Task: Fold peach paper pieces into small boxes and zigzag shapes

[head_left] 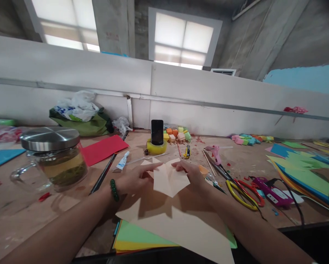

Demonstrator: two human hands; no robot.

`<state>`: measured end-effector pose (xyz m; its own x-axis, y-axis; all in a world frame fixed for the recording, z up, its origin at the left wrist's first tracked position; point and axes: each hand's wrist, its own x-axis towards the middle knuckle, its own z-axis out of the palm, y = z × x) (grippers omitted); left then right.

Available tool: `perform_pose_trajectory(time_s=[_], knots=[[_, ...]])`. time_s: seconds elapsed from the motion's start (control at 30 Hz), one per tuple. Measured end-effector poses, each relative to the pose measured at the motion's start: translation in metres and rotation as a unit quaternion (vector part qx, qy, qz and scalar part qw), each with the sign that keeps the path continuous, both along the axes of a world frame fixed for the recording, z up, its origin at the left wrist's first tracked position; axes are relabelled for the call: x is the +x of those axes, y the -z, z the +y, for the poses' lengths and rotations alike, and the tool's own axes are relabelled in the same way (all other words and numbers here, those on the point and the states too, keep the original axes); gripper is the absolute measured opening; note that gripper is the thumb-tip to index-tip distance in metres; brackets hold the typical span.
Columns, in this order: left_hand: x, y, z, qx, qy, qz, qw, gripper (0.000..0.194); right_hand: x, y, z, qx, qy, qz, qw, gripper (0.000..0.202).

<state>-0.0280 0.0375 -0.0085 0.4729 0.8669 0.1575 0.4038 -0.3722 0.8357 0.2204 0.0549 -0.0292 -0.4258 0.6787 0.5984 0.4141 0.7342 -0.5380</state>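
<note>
A folded cream paper piece (167, 181) is held up between my two hands, over a stack of coloured sheets. My left hand (139, 178) grips its left side, thumb and fingers closed on it. On the right side, my right hand (189, 172) pinches the paper with curled fingers. Beneath lies a large cream sheet (186, 227) on top of green sheets (136, 234) and yellow ones. A green bead bracelet (114, 190) circles my left wrist.
A lidded glass teapot (65, 165) stands at left beside red paper (105, 148). Behind my hands a phone (157, 132) rests on a yellow tape roll (156, 147). Scissors (244, 196), a purple glue gun (274, 192) and fanned coloured paper (304, 170) lie at right.
</note>
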Motion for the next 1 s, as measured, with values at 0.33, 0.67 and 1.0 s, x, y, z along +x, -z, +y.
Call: perform_pose_trajectory(time_s=[0.33,0.67,1.0], knots=[[0.005,-0.004,-0.005,0.019,-0.015,0.008,1.0,0.025,0.004,-0.005,0.006,0.016,-0.096,0.018,0.995,0.03],[0.007,-0.009,-0.008,-0.052,-0.099,-0.174,0.978,0.06,-0.01,-0.003,0.002,-0.082,-0.032,0.135,0.987,0.025],[0.01,-0.007,-0.006,-0.114,-0.038,-0.176,0.977,0.036,-0.014,-0.006,-0.003,-0.049,-0.018,0.174,0.983,0.026]])
